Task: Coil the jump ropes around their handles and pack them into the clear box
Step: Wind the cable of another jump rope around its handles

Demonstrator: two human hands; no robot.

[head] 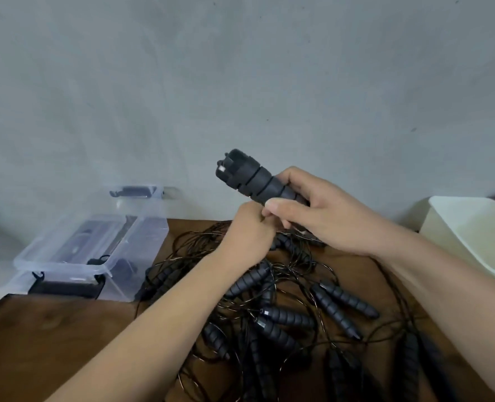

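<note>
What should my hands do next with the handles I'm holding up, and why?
Probably start winding the cord round the handles. Your right hand grips them raised above the tangled pile, no cord shows wound on them, and your left hand is curled at their lower end, where the cord would trail. The clear box waits at the left.

surface: brown table | on it: tangled jump ropes | left edge: clear box, possibly overhanging

Matt black ribbed handles with thin glossy cords lie on a smooth dark wooden desk; the box is clear plastic.
</note>
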